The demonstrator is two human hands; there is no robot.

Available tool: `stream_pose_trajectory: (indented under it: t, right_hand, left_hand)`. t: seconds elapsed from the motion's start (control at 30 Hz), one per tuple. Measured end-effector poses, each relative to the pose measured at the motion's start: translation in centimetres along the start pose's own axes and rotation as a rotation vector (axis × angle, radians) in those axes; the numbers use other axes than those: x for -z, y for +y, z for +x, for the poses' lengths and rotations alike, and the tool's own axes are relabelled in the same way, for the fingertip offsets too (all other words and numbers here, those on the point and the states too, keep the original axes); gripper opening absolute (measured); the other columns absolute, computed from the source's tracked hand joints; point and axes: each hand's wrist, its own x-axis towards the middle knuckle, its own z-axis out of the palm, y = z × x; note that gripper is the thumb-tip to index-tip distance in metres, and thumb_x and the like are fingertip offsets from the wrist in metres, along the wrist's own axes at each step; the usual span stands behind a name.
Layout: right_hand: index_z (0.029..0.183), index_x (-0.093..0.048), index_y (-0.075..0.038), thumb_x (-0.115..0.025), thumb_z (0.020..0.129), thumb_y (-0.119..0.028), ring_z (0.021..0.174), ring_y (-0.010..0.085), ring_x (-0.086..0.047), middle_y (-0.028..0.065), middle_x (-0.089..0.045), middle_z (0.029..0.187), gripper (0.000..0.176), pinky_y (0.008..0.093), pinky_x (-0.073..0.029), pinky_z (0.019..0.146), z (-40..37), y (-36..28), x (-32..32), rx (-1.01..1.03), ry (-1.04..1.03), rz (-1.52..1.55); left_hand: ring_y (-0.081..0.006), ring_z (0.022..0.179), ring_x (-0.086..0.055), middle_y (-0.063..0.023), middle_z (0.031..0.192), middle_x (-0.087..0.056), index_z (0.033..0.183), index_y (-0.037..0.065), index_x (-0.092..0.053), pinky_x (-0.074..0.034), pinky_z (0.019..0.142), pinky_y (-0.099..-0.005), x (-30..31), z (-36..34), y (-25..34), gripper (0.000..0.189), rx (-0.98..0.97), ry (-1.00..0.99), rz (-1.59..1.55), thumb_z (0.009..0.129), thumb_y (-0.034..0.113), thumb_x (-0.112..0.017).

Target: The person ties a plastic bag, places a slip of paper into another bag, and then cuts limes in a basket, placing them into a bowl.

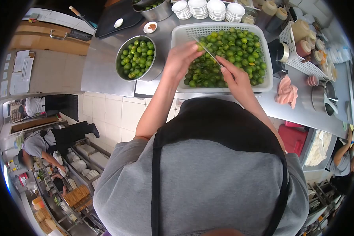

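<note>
My right hand is closed round the handle of a small knife, its thin blade pointing up and to the left. My left hand pinches a small green lime right at the blade. Both hands are over a white perforated plastic basket filled with small green limes, some with leaves among them. Left of my left hand stands a steel pot heaped with more limes.
Behind the basket are stacks of white bowls. A pink cloth, steel pots and a white crate with bottles stand to the right. A small dish sits behind the pot. Other people work at left and right.
</note>
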Motion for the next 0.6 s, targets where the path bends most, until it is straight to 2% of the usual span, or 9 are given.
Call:
stream_pose_trajectory:
  t: [0.1,0.17,0.23,0.3,0.33,0.4,0.43,0.5,0.6]
  right_hand:
    - [0.119,-0.054,-0.008,-0.050,0.090,-0.017,0.066,0.0164,-0.055,0.0130,-0.064,0.096,0.031,0.0263,-0.044,0.065,-0.3,0.8,-0.2,-0.003,-0.047,-0.012]
    - [0.120,-0.054,-0.008,-0.050,0.090,-0.017,0.066,0.0155,-0.054,0.0125,-0.064,0.096,0.031,0.0257,-0.044,0.065,-0.7,1.6,-0.2,0.020,-0.060,0.006]
    - [0.120,-0.054,-0.008,-0.051,0.090,-0.017,0.063,0.0120,-0.051,0.0102,-0.063,0.087,0.032,0.0243,-0.043,0.063,-0.9,2.4,0.5,-0.029,-0.020,0.027]
    - [0.121,-0.054,-0.009,-0.051,0.090,-0.017,0.061,0.0085,-0.047,0.0054,-0.060,0.079,0.032,0.0225,-0.041,0.060,-1.1,2.7,1.8,-0.107,-0.036,-0.009]
    - [0.121,-0.054,-0.010,-0.051,0.090,-0.017,0.061,0.0077,-0.046,0.0033,-0.058,0.077,0.032,0.0219,-0.041,0.059,-1.0,3.2,2.3,-0.093,0.014,0.020]
    - [0.123,-0.054,-0.012,-0.051,0.091,-0.016,0.060,0.0054,-0.044,-0.0015,-0.055,0.073,0.032,0.0199,-0.038,0.056,-0.9,4.3,3.2,-0.063,0.096,0.032]
    - [0.123,-0.054,-0.012,-0.051,0.091,-0.016,0.060,0.0054,-0.044,-0.0015,-0.055,0.073,0.032,0.0199,-0.038,0.056,-0.8,4.4,3.7,-0.063,0.095,0.032]
    - [0.124,-0.053,-0.013,-0.051,0.091,-0.015,0.059,0.0041,-0.043,-0.0026,-0.052,0.070,0.033,0.0185,-0.036,0.054,-0.7,3.9,4.7,-0.154,0.127,0.056]
    - [0.124,-0.053,-0.014,-0.051,0.091,-0.015,0.059,0.0036,-0.042,-0.0036,-0.049,0.066,0.033,0.0178,-0.035,0.054,-0.3,3.0,5.0,-0.116,0.174,0.053]
  left_hand:
    - [-0.0200,0.088,-0.062,-0.0121,0.096,-0.063,0.101,-0.002,-0.059,-0.049,0.088,-0.0337,3.2,0.4,1.6,0.021,-0.092,0.060,0.015,0.081,0.002,-0.061]
    - [-0.0202,0.087,-0.063,-0.0127,0.096,-0.063,0.101,-0.004,-0.060,-0.050,0.083,-0.0325,5.3,-0.1,3.7,0.023,-0.230,0.279,0.319,0.080,0.003,-0.063]
    - [-0.0197,0.087,-0.062,-0.0136,0.095,-0.063,0.099,-0.004,-0.061,-0.050,0.078,-0.0308,7.8,-1.2,6.6,0.026,-0.312,0.488,0.842,0.075,0.005,-0.067]
    - [-0.0232,0.077,-0.063,-0.0119,0.093,-0.065,0.095,0.002,-0.064,-0.049,0.073,-0.0315,11.2,-2.3,9.0,0.030,-0.256,0.588,1.340,0.068,0.012,-0.072]
    - [-0.0232,0.077,-0.063,-0.0119,0.093,-0.065,0.095,0.002,-0.064,-0.049,0.073,-0.0315,11.7,-2.4,9.2,0.030,-0.252,0.588,1.339,0.068,0.012,-0.072]
    - [-0.0283,0.075,-0.062,-0.0108,0.090,-0.065,0.093,0.006,-0.066,-0.049,0.073,-0.0337,11.8,-2.8,9.7,0.027,-0.557,0.590,1.895,0.066,0.012,-0.070]
    - [-0.0283,0.075,-0.062,-0.0108,0.090,-0.065,0.093,0.006,-0.066,-0.049,0.073,-0.0337,11.2,-2.4,9.4,0.027,-0.556,0.591,1.895,0.066,0.012,-0.070]
    - [-0.0311,0.075,-0.062,-0.0111,0.085,-0.066,0.090,0.007,-0.067,-0.049,0.073,-0.0361,8.6,-0.5,7.0,0.024,-0.558,0.389,1.601,0.067,0.013,-0.070]
    - [-0.0280,0.075,-0.062,-0.0120,0.082,-0.065,0.089,0.005,-0.067,-0.049,0.071,-0.0345,3.1,1.9,1.2,0.022,-0.281,0.186,1.398,0.069,0.013,-0.070]
